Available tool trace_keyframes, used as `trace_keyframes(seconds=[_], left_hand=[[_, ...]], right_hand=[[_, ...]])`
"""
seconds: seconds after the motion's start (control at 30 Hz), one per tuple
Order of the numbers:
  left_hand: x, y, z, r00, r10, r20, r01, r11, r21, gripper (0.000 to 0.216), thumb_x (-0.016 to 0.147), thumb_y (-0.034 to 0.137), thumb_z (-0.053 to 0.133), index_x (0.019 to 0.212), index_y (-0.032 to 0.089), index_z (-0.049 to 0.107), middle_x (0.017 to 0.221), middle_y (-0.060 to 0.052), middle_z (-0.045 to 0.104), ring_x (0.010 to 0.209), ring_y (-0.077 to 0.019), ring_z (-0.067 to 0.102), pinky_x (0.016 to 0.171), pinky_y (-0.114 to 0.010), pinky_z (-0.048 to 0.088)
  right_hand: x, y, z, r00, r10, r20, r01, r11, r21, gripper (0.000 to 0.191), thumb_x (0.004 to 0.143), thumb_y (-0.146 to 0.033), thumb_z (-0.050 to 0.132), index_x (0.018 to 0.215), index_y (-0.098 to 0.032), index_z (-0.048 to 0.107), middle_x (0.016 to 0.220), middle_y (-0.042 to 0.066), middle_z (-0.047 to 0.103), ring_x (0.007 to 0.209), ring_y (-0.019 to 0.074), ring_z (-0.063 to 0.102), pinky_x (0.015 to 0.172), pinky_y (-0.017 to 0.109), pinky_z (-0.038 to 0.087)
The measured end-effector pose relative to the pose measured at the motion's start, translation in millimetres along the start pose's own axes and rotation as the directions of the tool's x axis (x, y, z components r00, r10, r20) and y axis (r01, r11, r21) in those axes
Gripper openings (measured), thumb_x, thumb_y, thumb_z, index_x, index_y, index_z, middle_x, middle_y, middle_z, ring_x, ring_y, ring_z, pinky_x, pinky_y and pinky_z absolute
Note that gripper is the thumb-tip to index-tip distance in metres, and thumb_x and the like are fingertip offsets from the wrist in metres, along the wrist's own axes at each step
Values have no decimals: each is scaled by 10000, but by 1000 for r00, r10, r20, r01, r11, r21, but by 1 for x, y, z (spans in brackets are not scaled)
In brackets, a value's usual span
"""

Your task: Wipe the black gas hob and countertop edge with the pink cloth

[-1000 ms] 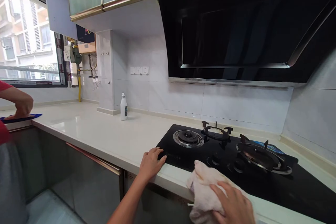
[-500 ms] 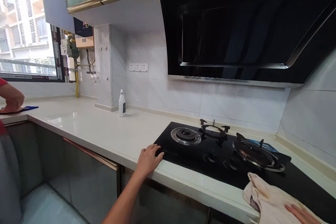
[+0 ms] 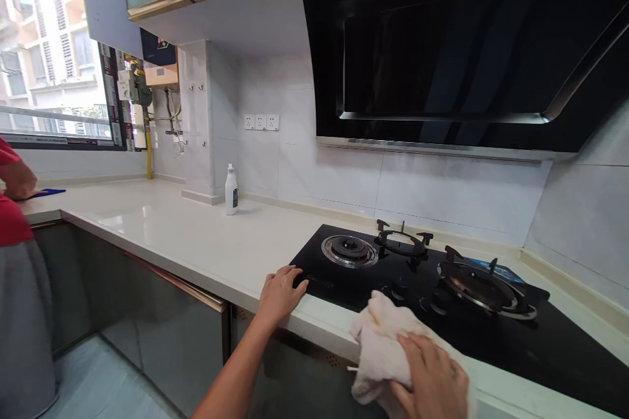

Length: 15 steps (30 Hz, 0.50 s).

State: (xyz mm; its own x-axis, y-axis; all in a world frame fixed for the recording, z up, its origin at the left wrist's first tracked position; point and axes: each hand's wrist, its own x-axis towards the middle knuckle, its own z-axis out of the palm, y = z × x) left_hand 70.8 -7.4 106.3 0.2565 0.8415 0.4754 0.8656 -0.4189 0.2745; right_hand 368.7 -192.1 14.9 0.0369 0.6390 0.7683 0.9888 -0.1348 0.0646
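Well, a bunched, pale pinkish terry cloth [image 3: 381,347] lies on the front edge of the cream stone countertop [image 3: 162,236], overlapping the near rim of a black glass gas hob [image 3: 565,357]. The right hand [image 3: 430,383] is closed on it, fingers pressing into the folds. The left hand [image 3: 280,296] lies open and palm down on the countertop edge, its fingertips touching the hob's near left corner. On the hob sit a round steel burner [image 3: 350,251], a black iron pot support [image 3: 403,242] behind it, and a larger burner [image 3: 484,287] to the right. A black angled range hood [image 3: 442,46] hangs above. Farther left, a white plastic bottle [image 3: 232,191] stands against the tiled wall, and a co-worker's hand [image 3: 17,180], beside a red sleeve [image 3: 7,154], rests near a blue cloth [image 3: 46,192].
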Motion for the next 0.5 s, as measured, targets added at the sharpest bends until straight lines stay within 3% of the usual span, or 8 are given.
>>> trace_keyframes(seconds=[0.1, 0.17, 0.5], left_hand=[[-1, -1, 2, 1000, 6, -11, -6, 1000, -3, 340, 985, 401, 554, 1259, 253, 692, 1415, -88, 643, 1322, -250, 577, 1086, -425, 417], [-3, -2, 2, 1000, 15, -24, -15, 1000, -8, 329, 985, 391, 555, 1247, 251, 696, 1403, -90, 651, 1312, -250, 584, 1080, -430, 421], [-13, -5, 5, 991, 51, -122, -53, 999, -14, 286, 1001, 362, 532, 1177, 254, 730, 1318, -75, 708, 1267, -265, 620, 1036, -466, 463]], right_hand=[[16, -46, 6, 1000, 2, -21, -1, 998, 69, 492, 733, -237, 656, 1217, -319, 628, 1264, 34, 679, 1156, 288, 586, 939, 476, 396], [19, -60, 10, 999, 11, -46, -7, 997, 78, 482, 747, -241, 654, 1222, -311, 625, 1271, 43, 677, 1166, 295, 585, 954, 486, 395], [5, -40, 20, 996, -76, -45, 79, 995, 65, 532, 744, -309, 635, 1274, -360, 629, 1318, 24, 679, 1216, 319, 602, 948, 453, 447]])
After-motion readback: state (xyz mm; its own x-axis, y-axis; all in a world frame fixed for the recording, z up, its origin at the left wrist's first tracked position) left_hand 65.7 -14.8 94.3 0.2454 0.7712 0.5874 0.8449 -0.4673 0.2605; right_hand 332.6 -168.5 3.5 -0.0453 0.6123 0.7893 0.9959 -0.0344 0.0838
